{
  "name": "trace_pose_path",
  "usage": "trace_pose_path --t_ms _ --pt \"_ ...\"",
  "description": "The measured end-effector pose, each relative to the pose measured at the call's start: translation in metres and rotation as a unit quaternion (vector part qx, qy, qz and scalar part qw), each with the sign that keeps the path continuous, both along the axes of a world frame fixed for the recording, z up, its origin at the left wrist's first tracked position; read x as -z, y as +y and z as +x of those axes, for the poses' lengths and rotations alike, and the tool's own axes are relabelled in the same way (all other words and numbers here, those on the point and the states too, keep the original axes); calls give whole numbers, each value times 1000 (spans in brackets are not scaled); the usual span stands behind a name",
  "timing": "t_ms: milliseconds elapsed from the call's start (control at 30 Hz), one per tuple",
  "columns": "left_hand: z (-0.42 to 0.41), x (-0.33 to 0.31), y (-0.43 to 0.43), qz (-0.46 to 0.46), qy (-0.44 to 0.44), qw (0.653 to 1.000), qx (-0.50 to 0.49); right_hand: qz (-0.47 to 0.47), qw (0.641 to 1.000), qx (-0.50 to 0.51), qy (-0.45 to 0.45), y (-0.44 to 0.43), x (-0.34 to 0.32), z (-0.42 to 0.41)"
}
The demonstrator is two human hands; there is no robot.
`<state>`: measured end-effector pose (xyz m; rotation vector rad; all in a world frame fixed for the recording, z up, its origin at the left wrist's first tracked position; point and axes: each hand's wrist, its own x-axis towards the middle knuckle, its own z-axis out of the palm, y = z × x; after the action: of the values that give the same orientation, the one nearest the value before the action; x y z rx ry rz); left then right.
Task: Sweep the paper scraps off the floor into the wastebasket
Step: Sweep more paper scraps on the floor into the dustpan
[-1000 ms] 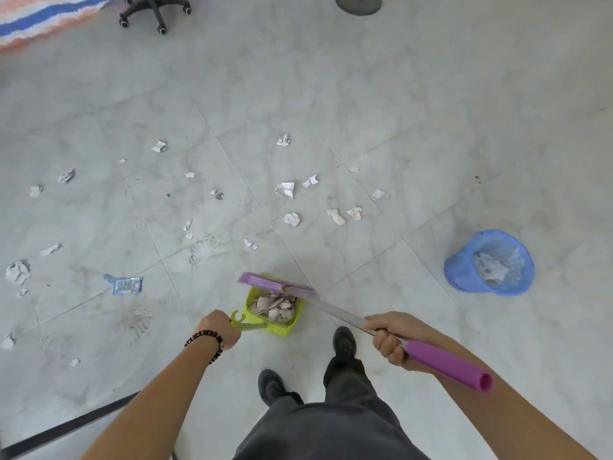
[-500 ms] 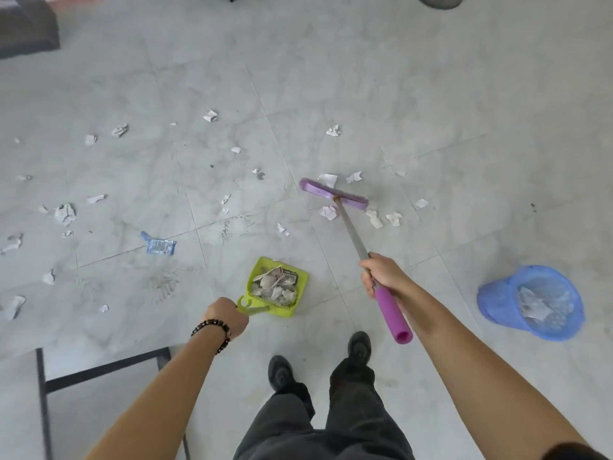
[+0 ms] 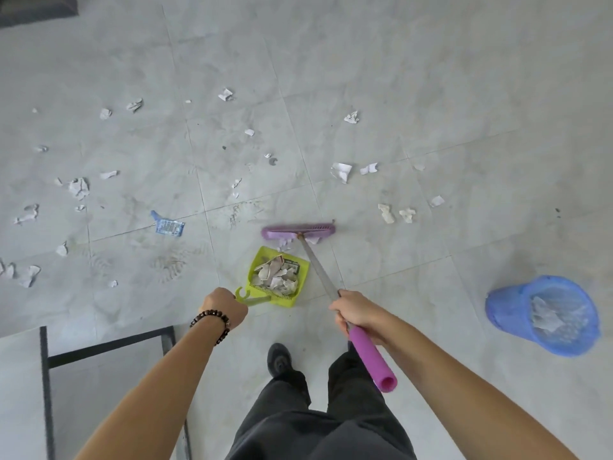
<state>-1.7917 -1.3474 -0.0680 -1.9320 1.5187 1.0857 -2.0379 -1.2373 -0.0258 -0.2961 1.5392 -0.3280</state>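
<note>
My left hand (image 3: 223,307) grips the handle of a lime-green dustpan (image 3: 279,277) lying on the floor and holding several paper scraps. My right hand (image 3: 352,312) grips the metal shaft of a purple broom (image 3: 299,232) just above its purple grip; the broom head rests on the floor right at the dustpan's far lip, with a couple of scraps under it. White paper scraps (image 3: 341,171) lie scattered over the grey tiles, many at the left. A blue wastebasket (image 3: 544,314) with paper inside stands at the right.
A blue printed wrapper (image 3: 168,225) lies left of the dustpan. A black-framed table (image 3: 46,370) stands at lower left beside my left arm. My dark shoe (image 3: 279,360) and trouser legs are below the dustpan. A dark object sits in the top left corner.
The broom head has been pulled back from the scraps farther out to the dustpan's lip, dragging scraps with it. The view has shifted; my left hand keeps holding the dustpan.
</note>
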Motion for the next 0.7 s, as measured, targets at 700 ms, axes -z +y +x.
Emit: trace_pose_path --t_ms 700 --pt "-58 -36 -3 -14 45 987 156 7 904 420 -77 81 -70 -59"
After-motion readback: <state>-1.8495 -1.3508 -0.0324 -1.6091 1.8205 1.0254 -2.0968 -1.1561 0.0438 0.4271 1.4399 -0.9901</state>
